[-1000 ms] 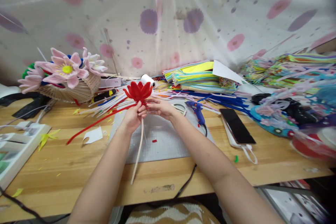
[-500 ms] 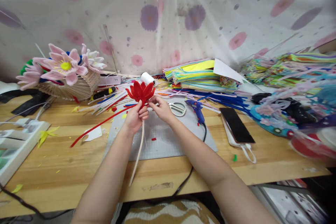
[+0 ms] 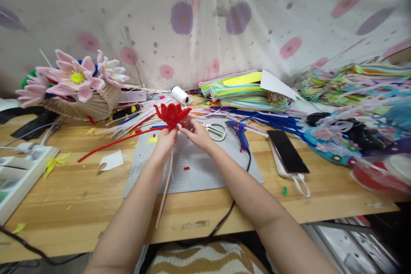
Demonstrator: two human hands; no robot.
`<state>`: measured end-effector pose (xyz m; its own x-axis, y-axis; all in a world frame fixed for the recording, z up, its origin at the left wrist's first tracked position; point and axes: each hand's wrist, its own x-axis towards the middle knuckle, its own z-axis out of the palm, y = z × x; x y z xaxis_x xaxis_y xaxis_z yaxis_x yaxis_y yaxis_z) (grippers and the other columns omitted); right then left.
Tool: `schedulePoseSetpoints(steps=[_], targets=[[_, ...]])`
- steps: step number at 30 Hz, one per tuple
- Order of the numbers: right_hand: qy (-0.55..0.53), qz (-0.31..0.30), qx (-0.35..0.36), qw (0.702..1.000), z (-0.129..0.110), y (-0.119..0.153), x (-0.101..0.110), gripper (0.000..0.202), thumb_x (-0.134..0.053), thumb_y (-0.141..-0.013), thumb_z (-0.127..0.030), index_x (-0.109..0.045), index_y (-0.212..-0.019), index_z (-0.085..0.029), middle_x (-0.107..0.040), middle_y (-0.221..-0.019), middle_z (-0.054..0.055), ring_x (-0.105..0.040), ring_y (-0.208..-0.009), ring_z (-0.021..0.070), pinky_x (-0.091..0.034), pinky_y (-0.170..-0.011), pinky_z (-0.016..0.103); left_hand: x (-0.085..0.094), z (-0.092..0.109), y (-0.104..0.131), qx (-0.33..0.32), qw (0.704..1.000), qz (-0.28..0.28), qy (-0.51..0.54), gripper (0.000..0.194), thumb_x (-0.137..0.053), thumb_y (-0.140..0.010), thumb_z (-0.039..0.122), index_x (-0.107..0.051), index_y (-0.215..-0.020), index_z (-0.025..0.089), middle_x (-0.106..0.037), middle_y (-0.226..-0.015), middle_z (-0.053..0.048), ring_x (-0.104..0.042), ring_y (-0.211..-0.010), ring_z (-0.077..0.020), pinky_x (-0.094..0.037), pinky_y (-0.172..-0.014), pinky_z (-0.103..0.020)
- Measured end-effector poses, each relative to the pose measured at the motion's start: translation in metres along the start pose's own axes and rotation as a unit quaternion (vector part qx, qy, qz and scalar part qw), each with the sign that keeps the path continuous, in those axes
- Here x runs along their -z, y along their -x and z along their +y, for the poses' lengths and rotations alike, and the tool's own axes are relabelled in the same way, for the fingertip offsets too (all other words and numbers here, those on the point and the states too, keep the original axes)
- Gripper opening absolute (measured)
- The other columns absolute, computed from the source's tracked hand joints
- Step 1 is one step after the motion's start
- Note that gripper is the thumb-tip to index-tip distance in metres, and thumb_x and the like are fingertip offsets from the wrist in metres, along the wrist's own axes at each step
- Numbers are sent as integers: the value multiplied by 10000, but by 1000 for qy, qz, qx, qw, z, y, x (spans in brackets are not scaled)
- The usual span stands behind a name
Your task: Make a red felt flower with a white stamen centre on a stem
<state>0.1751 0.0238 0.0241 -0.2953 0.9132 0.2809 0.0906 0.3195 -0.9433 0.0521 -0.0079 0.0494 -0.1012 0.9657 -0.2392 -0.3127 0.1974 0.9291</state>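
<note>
A red fuzzy flower (image 3: 172, 114) stands upright over the grey mat, its petals spread at the top. My left hand (image 3: 167, 140) is closed around its base. From that hand a pale stem (image 3: 165, 195) hangs down, and a long red strip (image 3: 112, 144) reaches out to the left. My right hand (image 3: 195, 132) is at the right side of the flower's base, thumb and fingers pinched together. What sits between those fingertips is too small to make out.
Scissors (image 3: 215, 132) and a blue glue gun (image 3: 239, 133) lie right of my hands on the grey mat (image 3: 205, 177). Farther right is a phone (image 3: 288, 150). Pipe-cleaner bundles (image 3: 244, 90) and a white spool (image 3: 180, 95) lie behind. Pink flowers (image 3: 75, 79) stand at left.
The flower has tipped slightly, showing more of its cup. The red strip's free end has shifted left. Both hands remain close together at the flower's base.
</note>
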Motion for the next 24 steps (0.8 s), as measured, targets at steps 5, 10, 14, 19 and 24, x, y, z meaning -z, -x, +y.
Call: schedulePoseSetpoints(steps=[5,10,14,19,24], targets=[[-123,-45,-52,990,-5,-1,1,242,-621,-739,-437,-525,-778,-219,-549,-633,-43,-489,-556,94,-405,-544,235,-1,3,0,68,996,-18,55,315,-623,-765,133,-391,-552,153,-231,-427,112,-183,-340,-2,-147,-346,-133],[-284,-9,-89,955,-7,-2,-8,348,-699,-684,-461,-461,-758,-218,-629,-690,-41,-575,-625,89,-479,-655,251,-1,12,-3,139,980,-43,133,298,-456,-899,133,-459,-602,117,-233,-447,96,-178,-326,0,-151,-315,-113],[-289,13,-92,953,-10,-9,-7,351,-713,-677,-453,-466,-759,-216,-641,-679,-43,-598,-628,90,-504,-683,264,4,18,-2,159,970,-62,175,273,-428,-929,173,-504,-676,106,-233,-469,96,-205,-326,0,-185,-314,-98],[-246,62,-59,965,-20,-13,12,365,-713,-669,-481,-473,-764,-222,-667,-691,-28,-630,-632,114,-527,-666,286,20,30,4,251,936,-138,207,400,-366,-950,379,-536,-727,94,-256,-479,81,-261,-340,-16,-239,-317,-108],[-231,98,-84,964,-11,-5,23,400,-732,-646,-487,-450,-755,-225,-686,-723,-11,-661,-676,142,-534,-616,279,25,47,15,177,927,-180,278,437,-373,-929,445,-511,-668,124,-241,-472,66,-252,-360,-30,-238,-317,-118]])
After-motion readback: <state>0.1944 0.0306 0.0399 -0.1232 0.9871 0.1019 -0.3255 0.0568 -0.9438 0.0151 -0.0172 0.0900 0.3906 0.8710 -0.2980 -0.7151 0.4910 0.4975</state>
